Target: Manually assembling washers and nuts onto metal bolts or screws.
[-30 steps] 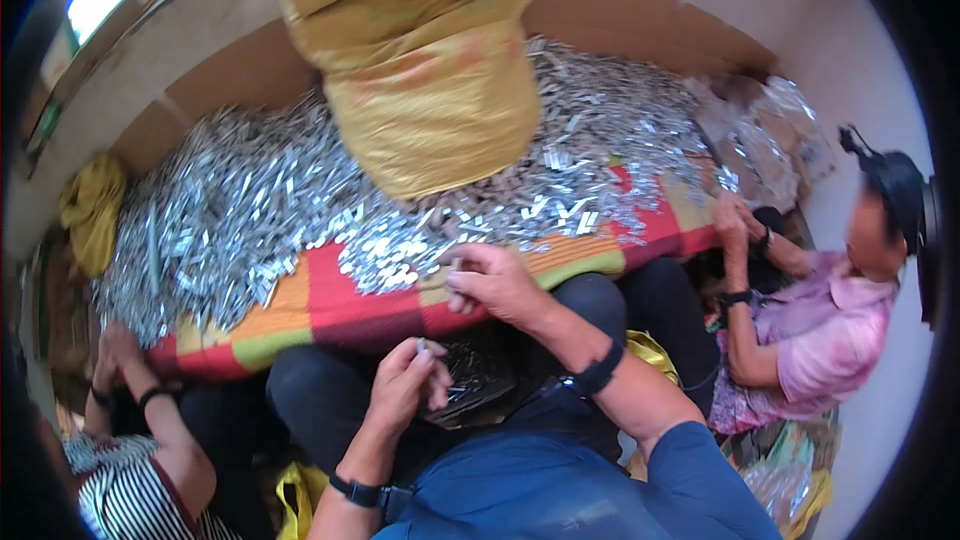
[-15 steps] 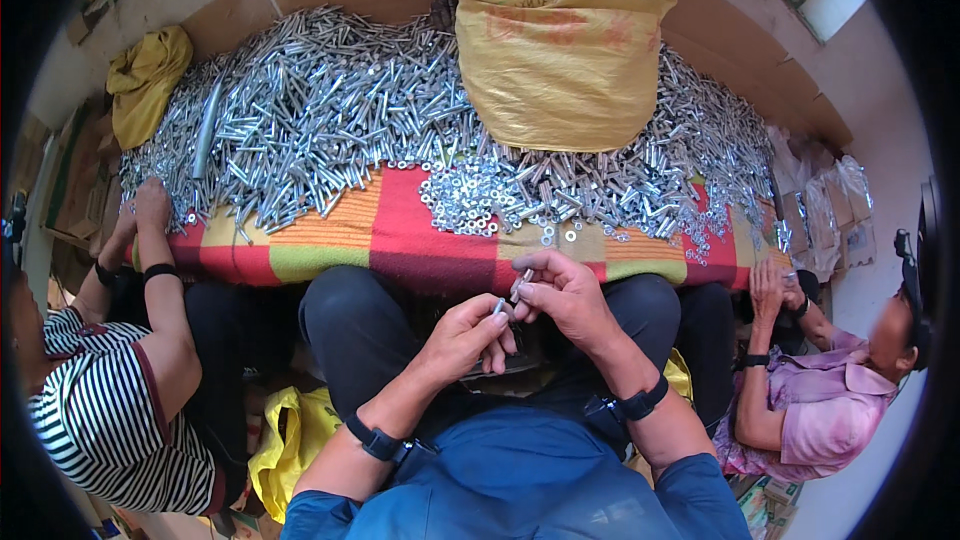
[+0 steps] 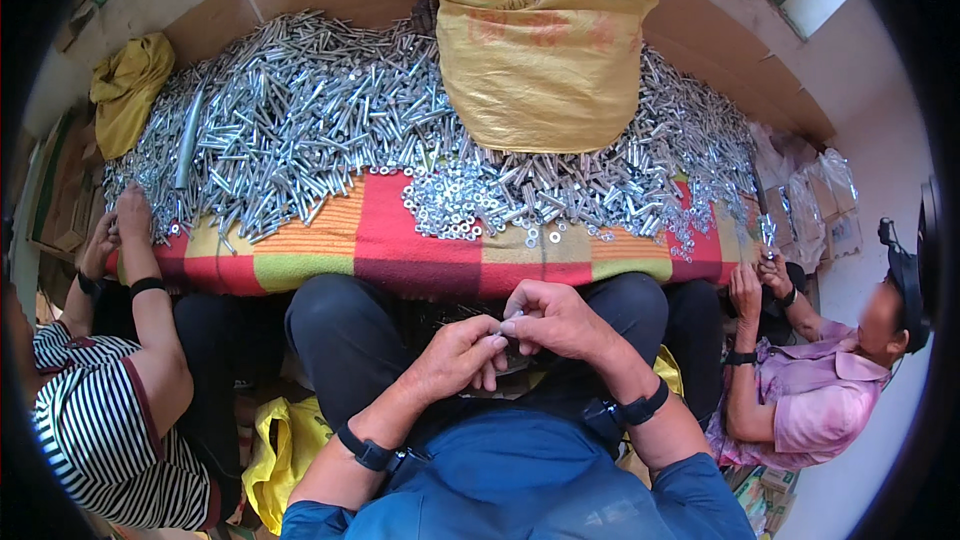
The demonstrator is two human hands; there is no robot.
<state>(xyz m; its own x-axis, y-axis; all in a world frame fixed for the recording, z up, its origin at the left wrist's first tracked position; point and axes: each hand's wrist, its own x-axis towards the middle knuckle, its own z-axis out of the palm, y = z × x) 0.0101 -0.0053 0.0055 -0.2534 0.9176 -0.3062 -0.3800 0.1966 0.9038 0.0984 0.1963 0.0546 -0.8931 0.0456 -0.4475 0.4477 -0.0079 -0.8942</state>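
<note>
My left hand [image 3: 462, 356] and my right hand [image 3: 557, 320] meet above my lap, in front of the table edge. Both are closed in a pinch, thumbs and fingertips touching or nearly so. Each grips a small silver metal bolt; the fingers now cover most of both, so how the two bolts sit against each other cannot be seen. Past my hands, a large heap of similar metal bolts [image 3: 300, 120] spreads over the table. A pile of silver washers [image 3: 440, 202] lies at its near edge, on a checked blanket [image 3: 395, 230].
A big yellow woven sack [image 3: 540, 70] stands amid the heap. A smaller yellow sack [image 3: 130, 90] lies far left. Co-workers sit on both sides, one in a striped shirt [image 3: 110, 430], one in a pink shirt [image 3: 800, 390]. A yellow bag [image 3: 285, 450] is beside my left leg.
My hands have come together, and the bolts that showed between my fingers are now mostly covered. The whole view has shifted slightly. The right co-worker's hands have moved a little apart.
</note>
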